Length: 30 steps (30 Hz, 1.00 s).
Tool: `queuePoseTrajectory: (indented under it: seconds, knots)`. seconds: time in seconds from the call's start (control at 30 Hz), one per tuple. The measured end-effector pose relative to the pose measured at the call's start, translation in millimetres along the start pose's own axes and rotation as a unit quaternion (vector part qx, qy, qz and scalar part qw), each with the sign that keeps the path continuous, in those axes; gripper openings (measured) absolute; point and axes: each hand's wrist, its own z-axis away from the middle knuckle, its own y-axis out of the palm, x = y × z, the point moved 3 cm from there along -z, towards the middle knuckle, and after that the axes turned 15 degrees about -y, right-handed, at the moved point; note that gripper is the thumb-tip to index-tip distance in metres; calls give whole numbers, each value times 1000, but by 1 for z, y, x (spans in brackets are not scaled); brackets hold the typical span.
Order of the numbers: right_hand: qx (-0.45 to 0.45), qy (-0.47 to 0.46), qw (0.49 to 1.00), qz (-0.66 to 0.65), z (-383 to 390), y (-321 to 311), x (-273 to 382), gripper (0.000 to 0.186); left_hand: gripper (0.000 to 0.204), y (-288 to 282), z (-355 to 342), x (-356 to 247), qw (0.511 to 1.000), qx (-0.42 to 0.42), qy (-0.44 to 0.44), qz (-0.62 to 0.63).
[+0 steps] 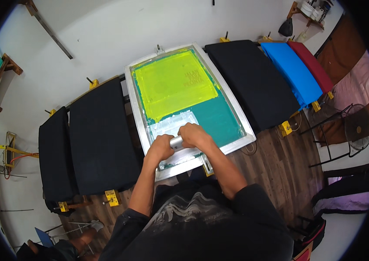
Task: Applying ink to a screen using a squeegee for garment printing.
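Both my hands grip the silver handle of a squeegee [176, 142], which stands on a screen-printing frame [243, 124] near its close end. My left hand [161, 147] is closed round the handle's left part, and my right hand [193, 134] round its right part. A stretch of bare metal shows between them. The squeegee's blade is mostly hidden by my hands. Just beyond it a patch of white ink [173, 123] lies smeared on the mesh. A large yellow-green area [167, 85] covers the far part of the screen, with green [223, 117] around it.
Boards covered in black cloth [101, 135] stand left of the frame, and another black one [254, 82] on its right. Beyond come a blue board [291, 71] and a dark red one [310, 65]. Yellow clamps [112, 198] stick out at the edges. A fan [358, 129] stands right.
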Motion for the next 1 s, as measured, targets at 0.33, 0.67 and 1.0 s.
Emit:
queuePoseTrajectory:
  seconds: [0.33, 0.67, 1.0]
  knots:
    - [-73, -11, 996, 41, -11, 15, -5, 35, 48, 14, -7, 14, 989, -136, 29, 43]
    - [30, -6, 999, -11, 18, 7, 16, 21, 39, 13, 25, 6, 998, -10, 1, 56]
    - [-134, -42, 989, 45, 35, 49, 15, 32, 49, 40, 41, 10, 980, -177, 52, 74]
